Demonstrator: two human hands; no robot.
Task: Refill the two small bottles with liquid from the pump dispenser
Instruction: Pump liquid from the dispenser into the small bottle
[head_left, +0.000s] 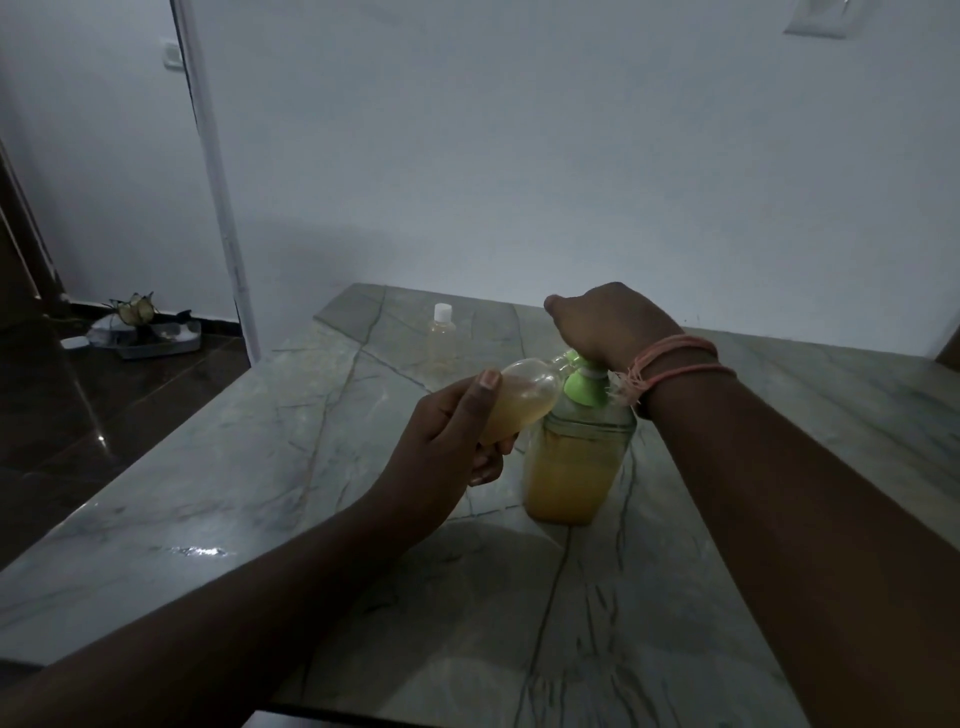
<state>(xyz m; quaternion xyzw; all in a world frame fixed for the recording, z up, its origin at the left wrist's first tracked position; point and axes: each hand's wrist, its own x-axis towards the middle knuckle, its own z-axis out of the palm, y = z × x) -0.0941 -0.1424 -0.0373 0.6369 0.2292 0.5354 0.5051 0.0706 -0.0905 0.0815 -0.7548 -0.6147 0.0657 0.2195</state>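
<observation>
The desk (218, 519) is pale grey-green stone crossed by thin dark veins. The pump dispenser (576, 457) is clear, filled with orange-yellow liquid below, and carries a bright green pump top (587, 387). The small bottle (519, 400) held tilted is clear with cloudy yellow-orange liquid inside. The second small bottle (441, 338) is pale and see-through with a white cap. Pink-orange threads (670, 364) ring one wrist. The wall (519, 156) is whitish-blue; the floor (78, 415) is glossy dark brown.

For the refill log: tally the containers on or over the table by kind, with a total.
Small bottles: 2, one held tilted in the left hand at the pump spout, one capped standing at the back
Pump dispensers: 1, right hand on its pump
Total: 3
</observation>
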